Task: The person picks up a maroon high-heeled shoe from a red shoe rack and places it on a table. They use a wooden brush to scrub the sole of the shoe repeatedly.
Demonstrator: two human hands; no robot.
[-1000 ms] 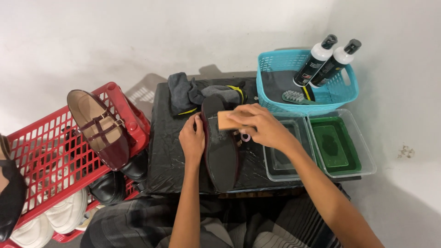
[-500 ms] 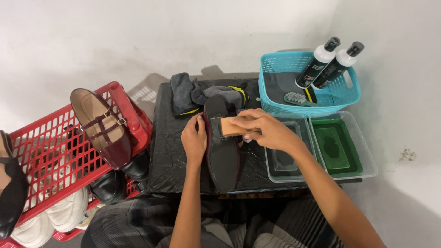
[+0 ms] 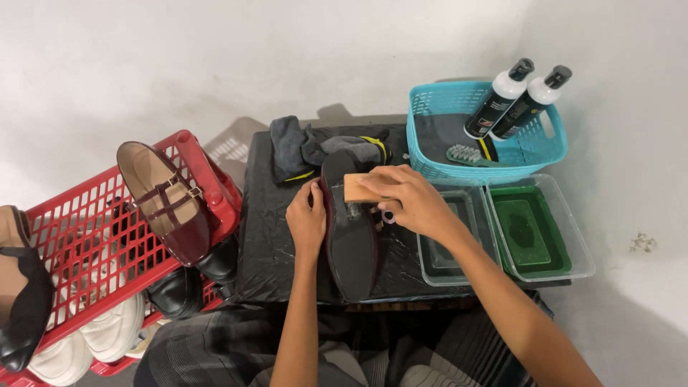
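Brush (image 3: 362,188) of wood is held in my right hand (image 3: 405,201) on the upturned sole of the dark shoe (image 3: 351,236), my left hand (image 3: 307,218) gripping its side at 9 o'clock, cleaning unfinished I think.

White plaster wall (image 3: 215,57) behind, meeting a second white wall (image 3: 631,143) at a corner on the right; small scuff mark (image 3: 643,242) low on the right wall. Low table (image 3: 276,236) under black plastic sheeting, against the wall. Pale floor (image 3: 616,330). Even light; soft shadows on wall behind table.
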